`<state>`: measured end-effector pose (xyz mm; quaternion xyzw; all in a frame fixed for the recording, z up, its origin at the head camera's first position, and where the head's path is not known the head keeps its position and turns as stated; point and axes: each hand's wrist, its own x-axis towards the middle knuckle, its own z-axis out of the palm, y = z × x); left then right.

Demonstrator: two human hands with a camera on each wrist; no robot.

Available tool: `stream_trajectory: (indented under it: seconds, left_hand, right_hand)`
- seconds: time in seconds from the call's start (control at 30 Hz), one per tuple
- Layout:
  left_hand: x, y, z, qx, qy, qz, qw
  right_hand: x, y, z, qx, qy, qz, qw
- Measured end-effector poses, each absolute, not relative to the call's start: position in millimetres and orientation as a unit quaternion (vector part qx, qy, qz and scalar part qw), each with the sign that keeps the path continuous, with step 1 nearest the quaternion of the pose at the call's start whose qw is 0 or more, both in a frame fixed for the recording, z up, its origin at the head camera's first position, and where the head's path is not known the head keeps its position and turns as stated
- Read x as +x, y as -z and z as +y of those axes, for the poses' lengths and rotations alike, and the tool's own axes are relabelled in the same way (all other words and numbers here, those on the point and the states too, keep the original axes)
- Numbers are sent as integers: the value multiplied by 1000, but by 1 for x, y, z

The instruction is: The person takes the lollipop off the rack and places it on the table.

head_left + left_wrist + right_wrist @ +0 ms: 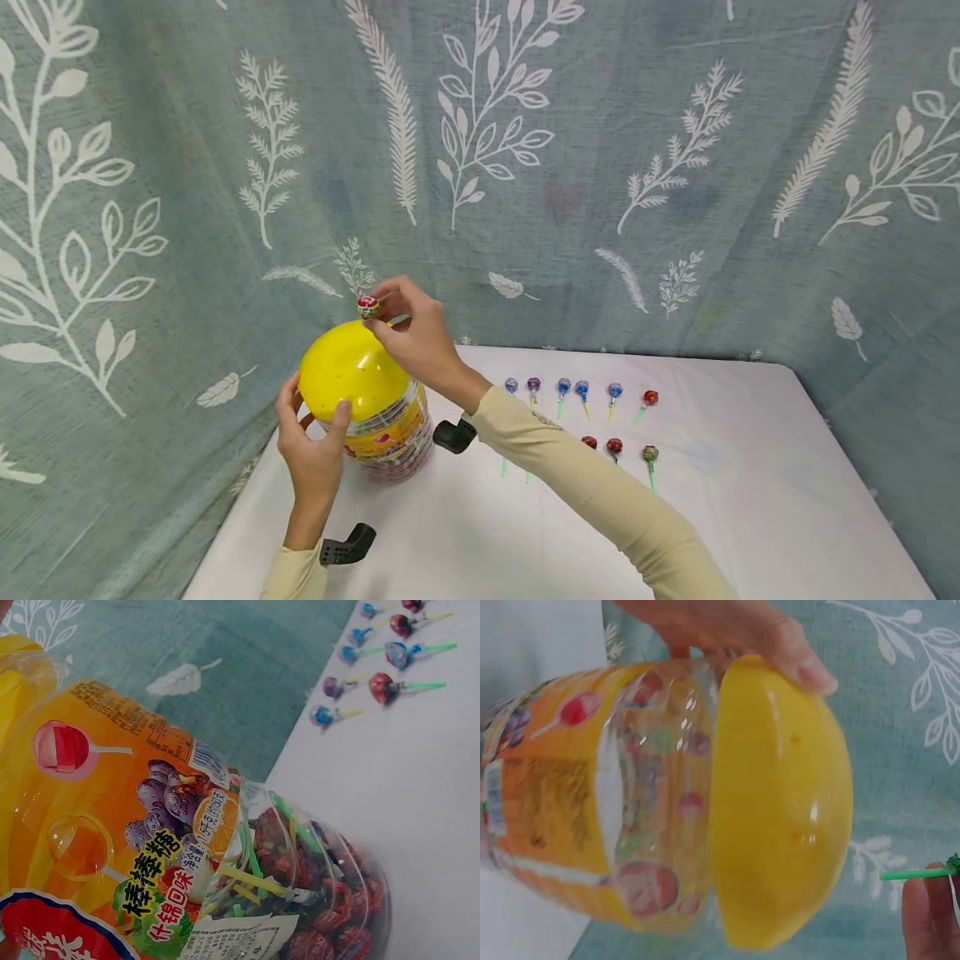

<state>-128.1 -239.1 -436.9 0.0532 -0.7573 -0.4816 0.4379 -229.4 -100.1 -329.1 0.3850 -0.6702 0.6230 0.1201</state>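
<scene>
A clear plastic jar (386,442) with an orange printed label (161,795) stands at the left of the table under a domed yellow lid (352,367). My left hand (311,454) grips the lid from the left, its thumb on the near side. Just above the dome, my right hand (416,329) pinches a lollipop (367,306) in a red and green wrapper. Its green stick (904,875) pokes out past the fingertips in the right wrist view. Wrapped lollipops (322,900) fill the lower part of the jar.
To the right on the white table (750,500) lie several lollipops in two rough rows, blue ones (564,387) and a red one (650,398) at the back, a green one (650,454) in front. My right sleeve hides some. A leaf-patterned curtain (570,275) hangs behind.
</scene>
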Motion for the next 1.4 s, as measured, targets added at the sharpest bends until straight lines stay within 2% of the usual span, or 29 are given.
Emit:
stream_trajectory:
  seconds: [0.4,0.73,1.17,1.4]
  left_hand:
    - [-130,445,-246,33,492,-745,449]
    - [-130,440,-243,24,498,-742,448]
    - [-138,458,-258,22,497,-743,448]
    - [-131,440,-241,28,499,-741,449]
  right_hand:
    - [-238,343,-65,359,-637,-673,110]
    - [-220,330,-26,326,-637,-691,99]
    - [-221,349,6,282,-623,-723,96]
    - [-220,360,27,261,-620,-734,92]
